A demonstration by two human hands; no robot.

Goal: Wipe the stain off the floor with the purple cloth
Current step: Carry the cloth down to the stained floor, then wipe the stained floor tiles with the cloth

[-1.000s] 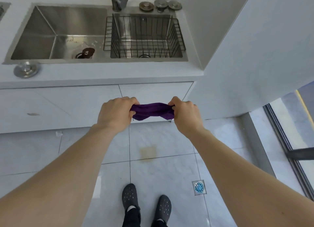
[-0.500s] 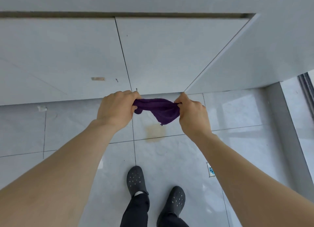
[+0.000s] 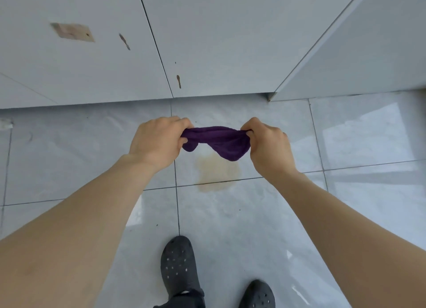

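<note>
Head view: left hand (image 3: pixel 159 141) and right hand (image 3: pixel 268 145) each clenched on one end of the purple cloth (image 3: pixel 216 141), which is bunched and stretched between them in the air, sagging lower at its right end. Cloth sits above the far edge of the stain (image 3: pixel 216 171), a tan patch on the grey tiled floor (image 3: pixel 368 146) straddling a grout line. White cabinet doors (image 3: pixel 207 42) on the far side. Two black perforated clogs (image 3: pixel 178 268) at the near edge, left one further forward.
</note>
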